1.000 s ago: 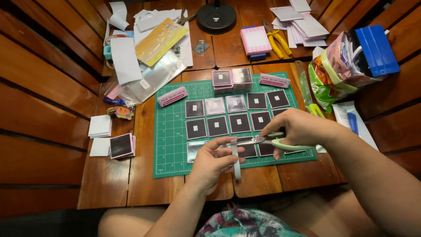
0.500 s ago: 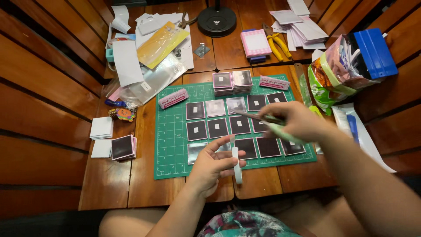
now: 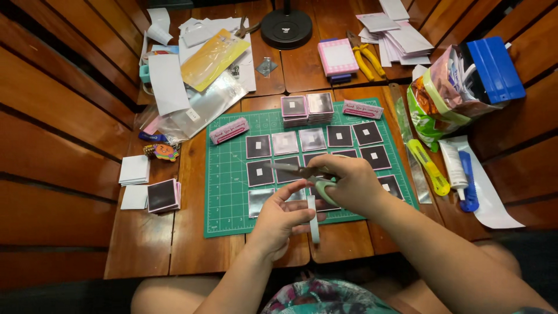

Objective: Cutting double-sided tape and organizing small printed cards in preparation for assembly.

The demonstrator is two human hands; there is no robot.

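Note:
My right hand [image 3: 351, 185] grips a pair of scissors [image 3: 297, 170] with pale green handles, blades pointing left over the green cutting mat [image 3: 228, 192]. My left hand [image 3: 283, 218] is just below it and pinches a narrow white strip [image 3: 314, 224] that hangs down over the mat's front edge. The scissor blades are just above the left fingertips. Several dark square cards [image 3: 258, 146] with small white centres lie in rows on the mat; some are hidden under my hands.
Two stacks of cards [image 3: 306, 109] and two pink labels [image 3: 229, 131] sit on the mat. Left: paper squares [image 3: 134, 170], plastic sleeves [image 3: 200, 107]. Back: lamp base [image 3: 286, 28], pink pad [image 3: 337, 57], yellow pliers [image 3: 365, 53]. Right: bag [image 3: 447, 96], yellow cutter [image 3: 428, 167], tube [image 3: 453, 168].
My right hand has swung the scissors from the right side of the mat leftward to just above my left hand. The left hand still holds the strip.

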